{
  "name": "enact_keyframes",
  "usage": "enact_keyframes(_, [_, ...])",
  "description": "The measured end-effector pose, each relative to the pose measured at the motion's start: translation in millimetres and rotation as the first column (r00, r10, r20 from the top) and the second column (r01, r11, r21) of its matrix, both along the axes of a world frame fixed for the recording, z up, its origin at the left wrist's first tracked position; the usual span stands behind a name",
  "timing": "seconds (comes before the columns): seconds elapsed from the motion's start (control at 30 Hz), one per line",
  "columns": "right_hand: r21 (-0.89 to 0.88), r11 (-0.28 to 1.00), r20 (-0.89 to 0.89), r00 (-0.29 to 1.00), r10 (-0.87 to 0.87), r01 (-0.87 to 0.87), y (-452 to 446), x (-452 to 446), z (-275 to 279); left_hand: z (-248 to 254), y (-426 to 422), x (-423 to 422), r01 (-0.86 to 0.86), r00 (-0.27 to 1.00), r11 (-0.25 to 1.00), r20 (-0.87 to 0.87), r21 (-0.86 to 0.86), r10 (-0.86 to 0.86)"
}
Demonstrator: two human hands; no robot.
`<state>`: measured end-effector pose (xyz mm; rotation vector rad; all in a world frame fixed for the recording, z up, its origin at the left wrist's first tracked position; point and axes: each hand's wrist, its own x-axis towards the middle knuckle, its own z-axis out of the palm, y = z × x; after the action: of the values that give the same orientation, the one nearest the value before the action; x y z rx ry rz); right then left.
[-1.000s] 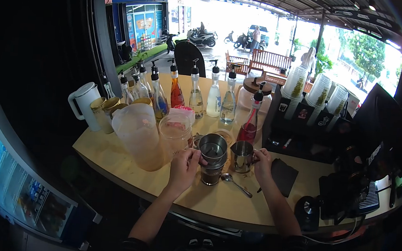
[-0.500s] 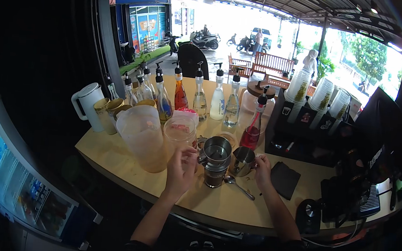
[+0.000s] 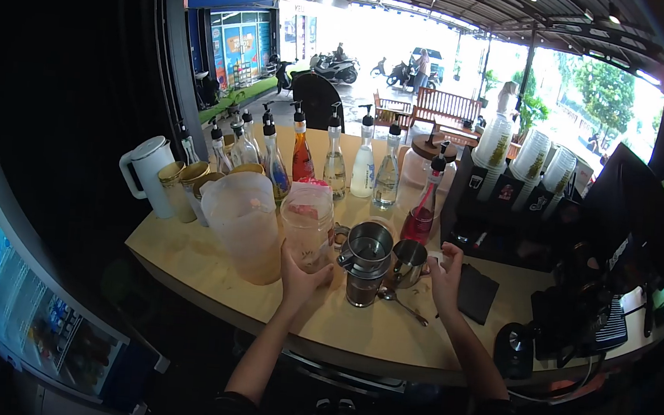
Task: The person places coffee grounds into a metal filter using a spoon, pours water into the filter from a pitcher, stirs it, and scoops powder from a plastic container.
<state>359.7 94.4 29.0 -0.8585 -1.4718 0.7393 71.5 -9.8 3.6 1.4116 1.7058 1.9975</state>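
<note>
My left hand (image 3: 300, 281) is around the lower front of a clear plastic jar (image 3: 307, 225), its thumb on the near right side. A metal drip filter (image 3: 370, 243) sits on a glass (image 3: 361, 290) with dark contents. Just right of it stands a small metal pitcher (image 3: 406, 265). Beside the pitcher's handle, my right hand (image 3: 445, 275) has its thumb and fingers apart, with nothing visible between them. A spoon (image 3: 404, 307) lies in front of the pitcher.
A large translucent pitcher (image 3: 243, 228) stands left of the jar. Behind are several pump bottles (image 3: 335, 165), one with red syrup (image 3: 420, 214). A black cup holder (image 3: 495, 220) and black cloth (image 3: 479, 293) are at the right. A white jug (image 3: 149, 177) stands far left.
My left hand has left the drip filter and moved onto the jar. My right hand has let go of the metal pitcher's handle and is slightly right of it. The view has shifted a little.
</note>
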Motion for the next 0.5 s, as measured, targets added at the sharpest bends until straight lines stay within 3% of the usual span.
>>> enact_keyframes(0.03, [0.131,0.991,0.042,0.999,0.013,-0.018,-8.9,-2.7,10.5,-8.1,4.2,-4.3,-0.011,0.999,0.999,-0.036,0.033,0.013])
enact_keyframes(0.07, [0.142,0.99,0.044,0.999,0.008,-0.015,-17.0,-4.7,22.1,-6.6,0.9,-2.2,-0.008,0.999,0.999,-0.034,0.044,0.009])
enact_keyframes(0.17, [0.236,0.968,0.136,0.989,0.053,-0.084,-46.9,-11.3,66.4,18.7,-30.8,17.4,0.067,0.989,0.992,0.121,0.11,-0.08])
enact_keyframes(0.23, [0.536,0.834,0.293,0.955,-0.041,-0.129,-67.6,-23.1,104.3,33.6,-54.1,32.3,0.132,0.918,0.978,0.352,0.162,-0.182])
enact_keyframes(0.27, [0.518,0.843,0.303,0.953,-0.021,-0.146,-79.4,-30.6,119.2,28.3,-61.4,31.6,0.115,0.918,0.983,0.364,0.143,-0.161])
enact_keyframes(0.33, [0.554,0.754,0.296,0.93,0.218,-0.353,-100.6,-49.3,148.0,23.3,-72.7,23.4,-0.087,0.995,0.989,-0.04,0.116,0.092])
enact_keyframes(0.37, [0.551,0.749,0.291,0.926,0.242,-0.369,-113.1,-58.1,159.4,28.7,-81.7,22.4,-0.11,0.992,0.988,-0.045,0.11,0.115])
enact_keyframes(0.47, [0.436,0.515,0.5,0.675,0.543,-0.738,-149.9,-80.5,182.1,44.4,-107.2,26.5,-0.157,0.976,0.985,-0.139,0.074,0.166])
enact_keyframes(0.5, [0.33,0.496,0.612,0.582,0.535,-0.803,-156.3,-85.9,181.5,44.8,-112.5,27.3,-0.188,0.96,0.976,-0.191,0.114,0.207])
